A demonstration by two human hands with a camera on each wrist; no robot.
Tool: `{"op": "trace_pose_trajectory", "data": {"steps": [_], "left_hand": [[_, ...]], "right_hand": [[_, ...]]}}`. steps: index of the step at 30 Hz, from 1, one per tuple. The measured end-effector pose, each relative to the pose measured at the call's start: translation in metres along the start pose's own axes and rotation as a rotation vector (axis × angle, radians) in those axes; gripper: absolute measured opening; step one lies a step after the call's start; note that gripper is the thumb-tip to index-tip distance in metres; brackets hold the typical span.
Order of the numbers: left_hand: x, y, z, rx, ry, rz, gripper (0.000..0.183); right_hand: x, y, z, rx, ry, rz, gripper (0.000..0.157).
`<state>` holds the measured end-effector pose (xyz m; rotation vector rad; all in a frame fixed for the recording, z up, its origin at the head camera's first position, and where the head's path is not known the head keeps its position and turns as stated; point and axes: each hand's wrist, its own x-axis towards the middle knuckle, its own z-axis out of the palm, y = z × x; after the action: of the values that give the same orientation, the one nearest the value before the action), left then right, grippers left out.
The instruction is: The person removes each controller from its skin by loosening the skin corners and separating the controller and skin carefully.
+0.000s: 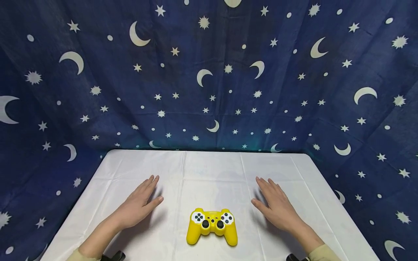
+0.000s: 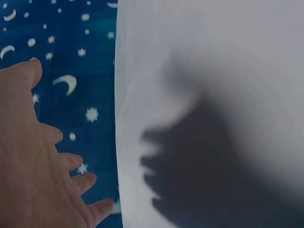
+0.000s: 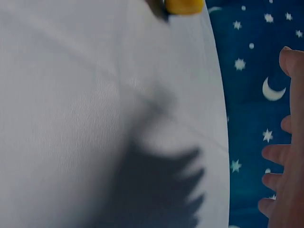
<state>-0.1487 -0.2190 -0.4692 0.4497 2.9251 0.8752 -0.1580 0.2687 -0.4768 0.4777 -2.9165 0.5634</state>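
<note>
Left hand [image 1: 135, 206]: released, fingers extended toward 1 o'clock, holding nothing; raised over the table.
Right hand [image 1: 277, 208]: released as well, fingers extended toward 11 o'clock, nothing in it; likewise raised.
Clock: read from the head view, 12 at the table's far edge.
Yellow game controller [image 1: 212, 228]: on the table toward 6 o'clock, between the hands and touching neither.
From left hand: controller lies between 3 and 4 o'clock.
From right hand: controller lies between 8 and 9 o'clock.
Nearer hand: the right, by a little.
Long axis: 9 to 3 o'clock, with both grips pointing roughly to 6.
Right wrist view: a cropped yellow patch near 12 o'clock, probably part of the controller.
Count, hands: two.
Count, controller: one, with two black thumbsticks [image 1: 205, 224], one direction pad [image 1: 198, 217] at 10 o'clock and one button cluster [image 1: 226, 218] at 2; the tiny middle buttons are too small to count.
Count, surroundings: one white-covered table [image 1: 209, 168], one moon-and-star curtain [image 1: 183, 79] behind, two sleeves [image 1: 80, 255].
</note>
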Motion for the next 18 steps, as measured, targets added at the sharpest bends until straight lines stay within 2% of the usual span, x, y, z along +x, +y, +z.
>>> {"op": "trace_pose_trajectory", "data": {"steps": [4, 11, 14, 18], "left_hand": [[-0.003, 0.016, 0.003, -0.1, -0.076, -0.012, 0.085], [-0.004, 0.039, 0.013, -0.275, -0.192, -0.051, 0.086], [-0.005, 0.049, 0.018, -0.338, -0.232, -0.084, 0.088], [-0.006, 0.059, 0.025, -0.398, -0.277, -0.084, 0.089]], "right_hand": [[-0.002, -0.015, 0.001, 0.061, -0.055, 0.019, 0.076], [-0.005, -0.042, 0.003, 0.161, -0.214, 0.099, 0.081], [-0.007, -0.05, 0.007, 0.21, -0.25, 0.096, 0.082], [-0.009, -0.056, 0.011, 0.252, -0.29, 0.073, 0.086]]}}
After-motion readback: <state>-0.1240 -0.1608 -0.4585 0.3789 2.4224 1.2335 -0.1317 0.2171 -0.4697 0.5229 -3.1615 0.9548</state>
